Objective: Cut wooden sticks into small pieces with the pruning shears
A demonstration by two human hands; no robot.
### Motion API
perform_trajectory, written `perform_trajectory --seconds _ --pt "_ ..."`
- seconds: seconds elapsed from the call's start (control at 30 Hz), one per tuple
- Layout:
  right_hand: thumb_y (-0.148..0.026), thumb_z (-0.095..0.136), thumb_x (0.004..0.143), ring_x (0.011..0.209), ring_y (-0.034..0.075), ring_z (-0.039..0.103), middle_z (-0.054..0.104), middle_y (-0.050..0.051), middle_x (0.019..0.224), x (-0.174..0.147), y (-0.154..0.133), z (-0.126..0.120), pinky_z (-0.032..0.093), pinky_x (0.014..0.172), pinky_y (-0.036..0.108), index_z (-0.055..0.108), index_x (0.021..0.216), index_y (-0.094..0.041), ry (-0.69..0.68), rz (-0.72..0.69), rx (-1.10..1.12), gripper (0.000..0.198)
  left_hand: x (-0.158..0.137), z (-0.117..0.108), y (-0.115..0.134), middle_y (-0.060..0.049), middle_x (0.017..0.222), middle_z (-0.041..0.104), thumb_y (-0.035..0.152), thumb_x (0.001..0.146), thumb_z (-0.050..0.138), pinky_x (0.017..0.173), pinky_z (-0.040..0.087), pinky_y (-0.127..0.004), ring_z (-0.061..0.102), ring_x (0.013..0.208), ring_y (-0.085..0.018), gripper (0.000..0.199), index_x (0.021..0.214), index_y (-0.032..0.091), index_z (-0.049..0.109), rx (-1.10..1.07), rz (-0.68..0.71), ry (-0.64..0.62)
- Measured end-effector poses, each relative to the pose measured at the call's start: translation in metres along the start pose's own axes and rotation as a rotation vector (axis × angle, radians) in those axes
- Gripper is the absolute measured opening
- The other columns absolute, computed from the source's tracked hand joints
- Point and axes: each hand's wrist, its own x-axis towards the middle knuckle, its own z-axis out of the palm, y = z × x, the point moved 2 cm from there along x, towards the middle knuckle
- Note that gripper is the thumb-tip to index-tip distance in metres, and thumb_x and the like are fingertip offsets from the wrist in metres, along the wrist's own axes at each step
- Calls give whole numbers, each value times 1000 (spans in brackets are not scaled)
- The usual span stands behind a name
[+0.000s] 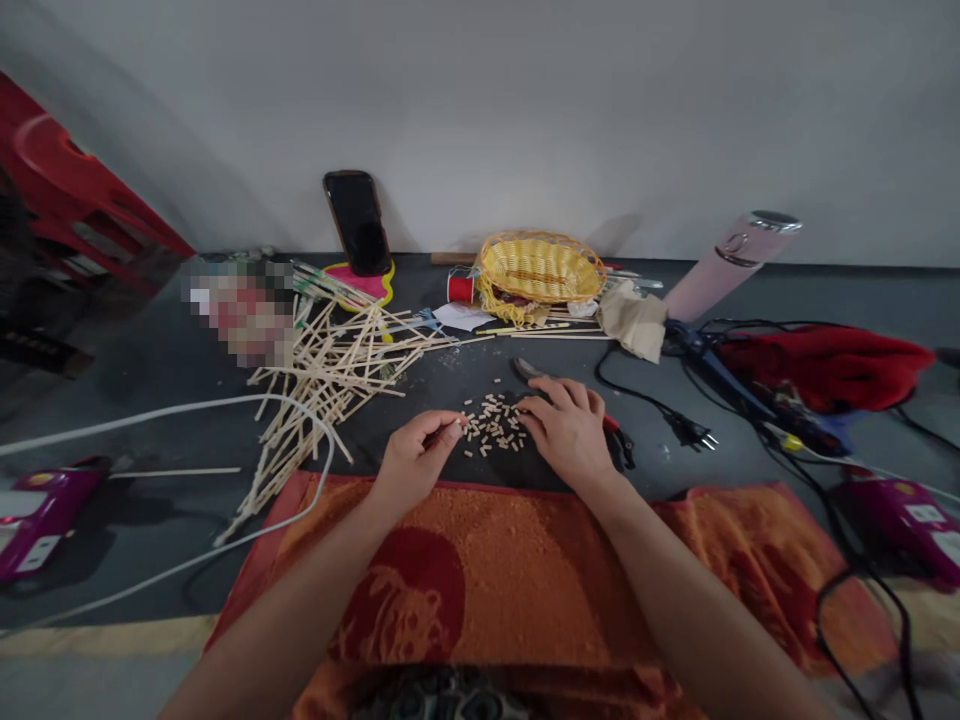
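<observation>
A loose pile of short wooden stick pieces (493, 432) lies on the dark surface between my hands. My left hand (421, 450) is at the pile's left edge, thumb and forefinger pinched on what looks like one short stick piece. My right hand (568, 428) rests at the right edge with its fingers apart and bent, fingertips close to the pieces; whether it touches one I cannot tell. Partly under the right hand lies a pair of pliers (616, 432), its jaws showing beyond the fingers. Long thin wooden sticks (330, 375) lie in a tangled heap to the left.
An orange towel (525, 560) lies under my forearms. Behind are a yellow wicker basket (541, 268), red thread spool (460, 289) and propped phone (357, 222). At right are a pink flask (731, 262), black plug (690, 432) and red cloth (832, 365). A white cable (247, 399) crosses the left.
</observation>
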Motion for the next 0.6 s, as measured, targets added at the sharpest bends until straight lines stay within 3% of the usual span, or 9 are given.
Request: perform_trajectory --seconds 0.2,0.37,0.6 --pt "-31 56 90 118 27 41 60 0 126 2 -1 5 29 94 47 68 95 -29 6 14 35 13 -1 2 0 -6 95 72 32 89 54 77 48 -26 65 85 -16 24 99 17 69 -19 7 3" --pt "-24 56 90 115 26 43 63 2 120 3 -7 1 31 96 49 67 87 -24 81 12 175 11 -4 7 0 -4 90 71 32 86 58 71 47 -24 62 79 -14 23 97 16 69 -82 -41 -69" --pt "-15 53 90 105 21 48 64 4 105 -6 -44 -16 41 94 42 62 93 -23 131 -200 592 13 -8 13 4 -1 81 66 35 84 61 71 42 -23 55 74 -12 24 92 14 69 -269 -130 -239"
